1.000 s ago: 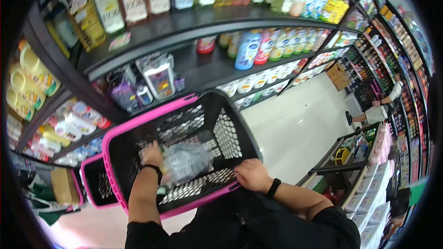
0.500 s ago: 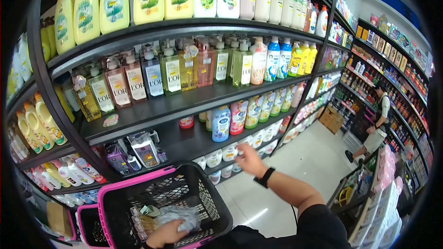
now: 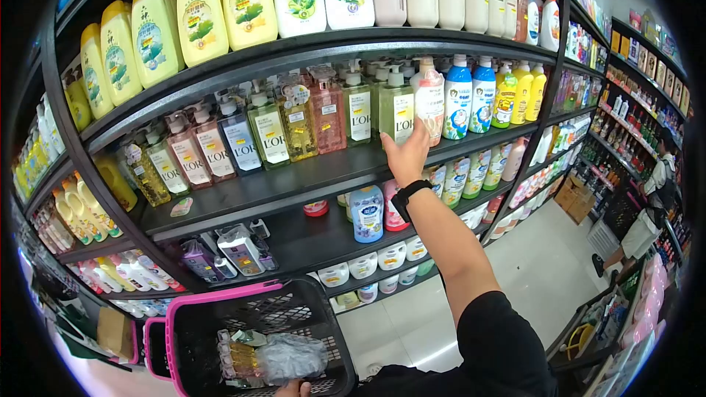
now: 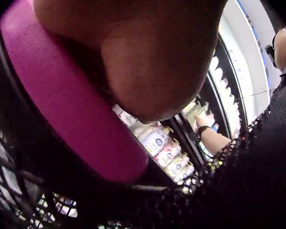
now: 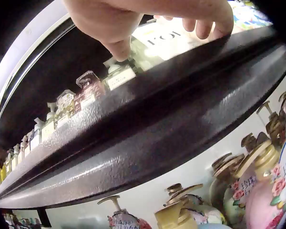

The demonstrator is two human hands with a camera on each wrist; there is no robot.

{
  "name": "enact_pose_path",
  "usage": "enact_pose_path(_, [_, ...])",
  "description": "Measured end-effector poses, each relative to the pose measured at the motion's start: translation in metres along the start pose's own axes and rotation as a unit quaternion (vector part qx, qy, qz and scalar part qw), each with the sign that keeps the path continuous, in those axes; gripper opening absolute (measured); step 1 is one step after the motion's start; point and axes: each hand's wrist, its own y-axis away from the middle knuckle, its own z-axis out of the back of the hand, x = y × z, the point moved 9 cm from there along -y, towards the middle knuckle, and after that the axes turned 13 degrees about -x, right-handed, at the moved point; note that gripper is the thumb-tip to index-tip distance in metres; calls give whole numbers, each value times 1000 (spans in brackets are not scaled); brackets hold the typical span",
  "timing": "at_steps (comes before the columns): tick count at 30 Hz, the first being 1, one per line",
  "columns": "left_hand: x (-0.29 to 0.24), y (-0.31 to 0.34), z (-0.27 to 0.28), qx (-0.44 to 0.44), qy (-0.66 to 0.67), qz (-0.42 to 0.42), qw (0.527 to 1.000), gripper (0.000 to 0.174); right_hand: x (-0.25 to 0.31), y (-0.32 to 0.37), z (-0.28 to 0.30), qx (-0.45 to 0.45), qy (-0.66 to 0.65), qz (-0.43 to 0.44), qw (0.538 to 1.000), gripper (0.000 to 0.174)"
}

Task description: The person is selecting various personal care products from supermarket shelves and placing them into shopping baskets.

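Note:
My right hand [image 3: 407, 154] is at the middle shelf with its thumb and fingers around the lower part of a green pump bottle [image 3: 397, 106]. In the right wrist view the bottle's white label [image 5: 159, 38] shows between thumb and fingertips. Right beside these fingers stands a pale pink bottle [image 3: 432, 95]. Low in the head view, my left hand [image 3: 293, 388] grips the near rim of a black shopping basket [image 3: 337, 334]; its fingers are mostly hidden. A pink handle bar [image 4: 76, 109] lies under that hand. Inside the basket are a clear plastic bag [image 3: 294, 359] and amber bottles [image 3: 241, 360].
Pump bottles line the middle shelf [image 3: 294, 173], with yellow shampoo bottles [image 3: 202, 22] above. Below stand a blue bottle [image 3: 366, 213] and white tubs [image 3: 391, 256]. A second basket [image 3: 156, 345] is at the left. Another person [image 3: 640, 235] stands in the far right aisle.
My right hand has left the basket's rim and moved up to the green bottle. The left hand has drawn back from the bag to the near rim. The head view has tilted up.

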Motion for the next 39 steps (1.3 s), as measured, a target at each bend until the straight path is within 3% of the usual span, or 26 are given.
enact_pose_path(7, [-12, 2, 13, -90, -35, -1, 995, 38, -9, 10, -11, 22, 52, -66, 996, 98])
enact_pose_path(11, [-15, 3, 18, -85, -50, 27, 995, 36, -9, 10, -14, 47, 83, -96, 991, 100])
enact_pose_path(15, [-17, 5, 22, -119, -27, 14, 992, 35, -12, 8, -17, 66, 94, -98, 989, 85])
enact_pose_path(17, [-13, 8, 19, -153, -15, -10, 988, 35, -9, 6, -13, 71, 68, -91, 991, 81])
enact_pose_path(23, [-13, 3, 16, -71, -13, 36, 997, 35, -3, 9, 5, 91, -52, -51, 993, 79])
enact_pose_path(26, [-2, 0, 10, -24, 55, 43, 997, 36, 12, 16, 33, 117, -83, -42, 989, 81])
enact_pose_path(29, [12, -12, 22, -5, 57, 12, 998, 43, 36, 32, 73, 173, -136, -39, 975, 79])
enact_pose_path(30, [7, -20, 36, -28, 69, -20, 997, 42, 43, 46, 86, 163, -136, -2, 977, 77])
enact_pose_path(32, [-16, -39, 63, -56, 94, -61, 992, 35, 76, 76, 113, 234, -202, -14, 951, 73])
enact_pose_path(33, [-49, -43, 94, -119, 168, -66, 976, 36, 94, 93, 126, 265, -242, -14, 933, 72])
enact_pose_path(37, [-127, -68, 124, -167, 433, -108, 879, 83, 160, 178, 163, 385, -339, -8, 858, 76])
enact_pose_path(39, [-155, -76, 130, -176, 491, -134, 843, 88, 177, 222, 169, 465, -335, -3, 820, 79])
